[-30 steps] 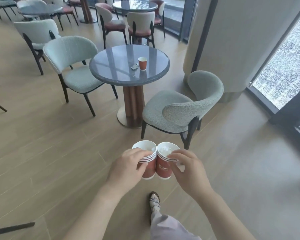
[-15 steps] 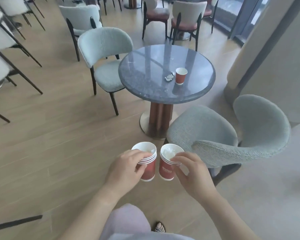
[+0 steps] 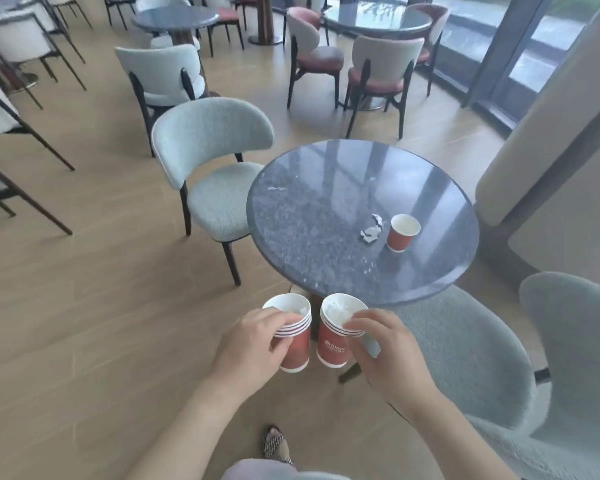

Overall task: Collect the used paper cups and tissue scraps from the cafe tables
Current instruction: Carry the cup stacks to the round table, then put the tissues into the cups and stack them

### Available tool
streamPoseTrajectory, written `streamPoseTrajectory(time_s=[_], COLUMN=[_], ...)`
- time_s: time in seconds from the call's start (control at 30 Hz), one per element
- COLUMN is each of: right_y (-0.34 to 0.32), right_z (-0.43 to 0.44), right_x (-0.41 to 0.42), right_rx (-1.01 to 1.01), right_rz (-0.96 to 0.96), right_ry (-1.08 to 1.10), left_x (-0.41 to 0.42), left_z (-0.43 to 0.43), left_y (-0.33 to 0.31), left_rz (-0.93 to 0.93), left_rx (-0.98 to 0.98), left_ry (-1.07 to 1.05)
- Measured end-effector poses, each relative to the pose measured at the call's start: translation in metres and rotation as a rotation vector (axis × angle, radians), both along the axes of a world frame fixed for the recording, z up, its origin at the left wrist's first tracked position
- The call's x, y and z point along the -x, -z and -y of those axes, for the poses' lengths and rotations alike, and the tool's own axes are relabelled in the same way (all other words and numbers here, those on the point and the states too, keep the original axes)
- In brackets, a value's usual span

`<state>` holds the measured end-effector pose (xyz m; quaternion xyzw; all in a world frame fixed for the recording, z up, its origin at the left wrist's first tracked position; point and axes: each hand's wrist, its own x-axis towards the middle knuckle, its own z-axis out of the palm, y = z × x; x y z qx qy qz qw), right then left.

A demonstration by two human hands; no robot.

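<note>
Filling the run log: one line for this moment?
left hand grips left stack | right hand grips right stack | table: cup, tissue scraps

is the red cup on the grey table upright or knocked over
Upright: the red paper cup stands on its base on the round grey table, rim facing up.

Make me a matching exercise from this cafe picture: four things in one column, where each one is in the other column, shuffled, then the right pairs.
Things
1. cup stack showing white print
2. cup stack showing no print
3. single cup
4. tissue scraps

Places
A. lying on the round table, beside the single cup
B. held in the right hand
C. standing upright on the round table
D. held in the left hand

Pairs: 1-B, 2-D, 3-C, 4-A
</note>
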<state>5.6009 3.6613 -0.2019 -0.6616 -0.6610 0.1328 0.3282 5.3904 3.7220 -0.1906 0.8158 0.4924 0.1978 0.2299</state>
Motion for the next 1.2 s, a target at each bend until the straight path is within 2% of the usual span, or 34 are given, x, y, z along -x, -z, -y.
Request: streamPoseTrajectory(time_s=[0.2,0.53,0.67,0.9,1.2], right_y=[0.01,0.028,0.031,0.046,0.071], right_z=[-0.101,-0.266,-0.323,-0.38,-0.416], right_x=[-0.003,-0.03,-0.056,-0.086,-0.074], right_rx=[0.014,0.063,0.066,0.132,0.313], right_rz=[-0.035,-0.028,-0.048,-0.067,-0.089], right_ry=[0.108,0.069,0.119,0.228,0.487], left_x=[-0.013,-0.044,-0.066,-0.111,-0.152], left_z=[-0.121,-0.278,-0.338,-0.424,-0.514], left_y=[0.001,0.016,0.019,0.032,0.068], left_rz=[-0.013,-0.05,-0.068,-0.072,-0.215], left_rx=[-0.04,-0.034,-0.023,0.048,0.087], left_ry=[0.043,0.062,0.086,0.2,0.534])
